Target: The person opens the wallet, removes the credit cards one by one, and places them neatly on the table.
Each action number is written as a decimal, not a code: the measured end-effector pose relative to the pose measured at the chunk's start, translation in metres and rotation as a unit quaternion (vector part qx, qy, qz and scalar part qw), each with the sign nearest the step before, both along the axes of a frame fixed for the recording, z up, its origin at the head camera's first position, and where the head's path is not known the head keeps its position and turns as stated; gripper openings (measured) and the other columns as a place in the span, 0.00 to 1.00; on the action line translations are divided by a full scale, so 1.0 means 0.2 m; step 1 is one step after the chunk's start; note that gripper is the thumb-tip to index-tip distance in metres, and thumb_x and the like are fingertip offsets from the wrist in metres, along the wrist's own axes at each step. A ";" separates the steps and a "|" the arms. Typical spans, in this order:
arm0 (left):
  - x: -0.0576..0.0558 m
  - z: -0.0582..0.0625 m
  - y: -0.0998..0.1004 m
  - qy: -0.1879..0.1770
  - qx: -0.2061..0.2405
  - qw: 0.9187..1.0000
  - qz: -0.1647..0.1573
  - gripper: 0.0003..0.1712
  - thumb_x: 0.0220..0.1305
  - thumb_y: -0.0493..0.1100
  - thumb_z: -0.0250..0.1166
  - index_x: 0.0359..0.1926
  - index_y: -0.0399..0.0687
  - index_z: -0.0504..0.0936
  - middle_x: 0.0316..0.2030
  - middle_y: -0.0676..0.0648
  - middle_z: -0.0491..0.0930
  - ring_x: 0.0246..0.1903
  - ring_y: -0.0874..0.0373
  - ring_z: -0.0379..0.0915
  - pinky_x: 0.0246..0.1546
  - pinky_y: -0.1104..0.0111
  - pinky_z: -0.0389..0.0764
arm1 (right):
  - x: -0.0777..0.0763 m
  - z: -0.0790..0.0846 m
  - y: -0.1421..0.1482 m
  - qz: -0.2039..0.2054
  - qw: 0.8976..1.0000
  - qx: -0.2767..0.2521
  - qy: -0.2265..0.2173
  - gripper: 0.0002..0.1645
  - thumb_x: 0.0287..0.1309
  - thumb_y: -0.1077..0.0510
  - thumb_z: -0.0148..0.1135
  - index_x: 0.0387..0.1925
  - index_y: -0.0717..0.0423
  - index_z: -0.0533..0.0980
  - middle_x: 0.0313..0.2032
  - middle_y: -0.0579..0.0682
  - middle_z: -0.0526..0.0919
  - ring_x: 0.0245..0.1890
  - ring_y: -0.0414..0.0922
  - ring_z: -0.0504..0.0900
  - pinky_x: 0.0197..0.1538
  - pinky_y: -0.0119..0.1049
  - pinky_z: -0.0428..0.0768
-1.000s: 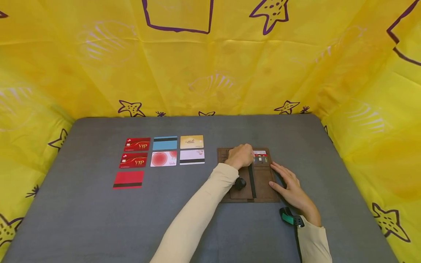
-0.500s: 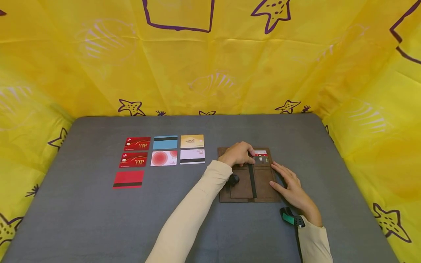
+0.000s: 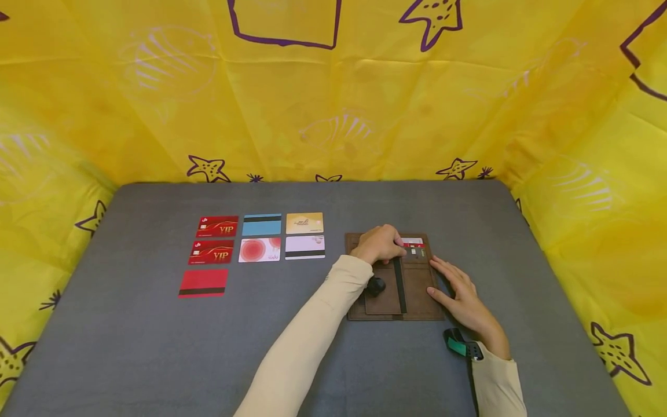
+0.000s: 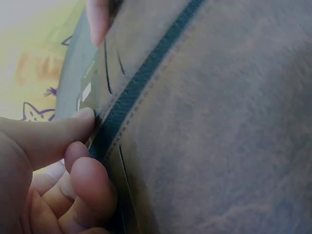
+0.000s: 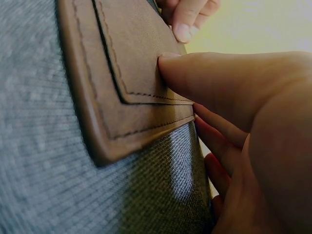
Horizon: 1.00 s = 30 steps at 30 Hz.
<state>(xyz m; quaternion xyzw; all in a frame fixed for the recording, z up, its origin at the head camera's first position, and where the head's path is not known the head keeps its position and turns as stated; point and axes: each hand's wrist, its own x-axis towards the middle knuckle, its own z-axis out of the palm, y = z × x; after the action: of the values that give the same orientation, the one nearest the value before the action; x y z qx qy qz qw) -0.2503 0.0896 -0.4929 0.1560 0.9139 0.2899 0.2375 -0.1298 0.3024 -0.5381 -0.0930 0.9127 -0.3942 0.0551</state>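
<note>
An open brown wallet (image 3: 417,292) lies on the table, a black elastic band (image 3: 399,284) running along its inner panel. My left hand (image 3: 379,243) is at the wallet's upper part, its fingers curled, and pinches the edge of a grey card with a chip (image 4: 87,92). The card stands in a slot at the upper right. Behind it in the head view shows the top of a white and red card (image 3: 413,241). My right hand (image 3: 461,295) rests along the wallet's right edge with extended fingers, the thumb (image 5: 195,70) lying on the leather.
Several cards lie spread left of the wallet: two red VIP cards (image 3: 217,226), a blue one (image 3: 262,227), a gold one (image 3: 304,223), a pink-circle one (image 3: 259,250), a lilac one (image 3: 304,255) and a plain red one (image 3: 203,279). Yellow cloth (image 3: 333,116) surrounds the grey table (image 3: 130,347).
My left hand has turned and shifted slightly left, so its thumb and fingertips now show at the card slot. My right hand and the loose cards have stayed put.
</note>
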 end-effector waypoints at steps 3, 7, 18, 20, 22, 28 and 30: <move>0.00 0.01 0.00 0.000 -0.002 1.000 0.004 0.09 0.66 0.50 0.66 0.42 0.57 0.89 0.10 0.56 0.73 0.13 0.64 0.72 0.26 0.70 0.72 | 0.00 0.00 0.00 0.001 1.000 0.000 0.003 0.37 0.66 0.54 0.62 0.73 0.57 0.61 0.74 0.63 0.57 0.72 0.70 0.47 0.62 0.74 0.43; 0.00 0.02 0.01 -0.003 -0.008 1.000 0.019 0.08 0.68 0.49 0.64 0.36 0.58 0.89 0.10 0.56 0.72 0.13 0.64 0.72 0.30 0.69 0.72 | 0.00 0.00 0.00 0.003 1.000 0.000 0.008 0.37 0.66 0.54 0.62 0.72 0.58 0.61 0.74 0.63 0.58 0.72 0.70 0.48 0.62 0.74 0.44; -0.02 0.01 0.02 -0.010 -0.004 0.999 0.042 0.25 0.68 0.41 0.54 0.11 0.57 0.68 0.07 0.55 0.67 0.10 0.63 0.70 0.23 0.69 0.70 | -0.01 0.00 0.00 0.006 1.000 -0.005 0.009 0.37 0.66 0.55 0.62 0.73 0.58 0.61 0.74 0.63 0.58 0.72 0.70 0.48 0.61 0.74 0.43; -0.03 0.01 0.03 -0.012 0.007 0.998 0.056 0.25 0.69 0.41 0.53 0.12 0.57 0.68 0.07 0.55 0.67 0.10 0.62 0.71 0.24 0.68 0.70 | -0.01 0.00 0.00 0.006 1.000 -0.006 0.010 0.37 0.66 0.55 0.62 0.73 0.58 0.61 0.74 0.63 0.58 0.72 0.69 0.48 0.61 0.73 0.43; -0.03 0.00 0.02 -0.013 0.015 0.998 0.065 0.25 0.70 0.42 0.53 0.13 0.57 0.70 0.07 0.55 0.67 0.10 0.62 0.72 0.24 0.68 0.70 | -0.01 0.00 0.00 0.007 1.000 -0.007 0.011 0.37 0.66 0.56 0.62 0.72 0.58 0.62 0.74 0.62 0.58 0.72 0.69 0.48 0.61 0.73 0.44; -0.02 -0.01 0.02 -0.012 0.037 0.998 0.055 0.14 0.73 0.47 0.56 0.30 0.53 0.82 0.11 0.53 0.73 0.11 0.62 0.72 0.18 0.68 0.71 | 0.00 0.00 0.00 0.006 1.000 -0.006 0.013 0.37 0.66 0.56 0.62 0.72 0.58 0.62 0.74 0.63 0.58 0.71 0.69 0.49 0.61 0.73 0.44; -0.01 -0.01 0.01 -0.011 0.042 0.998 0.051 0.09 0.72 0.49 0.59 0.39 0.53 0.83 0.16 0.53 0.76 0.11 0.62 0.72 0.18 0.69 0.72 | 0.00 0.00 0.01 0.006 1.000 -0.006 0.010 0.37 0.66 0.56 0.62 0.73 0.57 0.62 0.74 0.63 0.58 0.71 0.69 0.49 0.61 0.73 0.44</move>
<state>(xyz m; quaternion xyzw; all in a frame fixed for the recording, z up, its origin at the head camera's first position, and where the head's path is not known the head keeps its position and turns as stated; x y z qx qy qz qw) -0.2530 0.0925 -0.4945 0.1158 0.9051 0.3412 0.2256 -0.1305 0.3038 -0.5385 -0.1031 0.9103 -0.3982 0.0474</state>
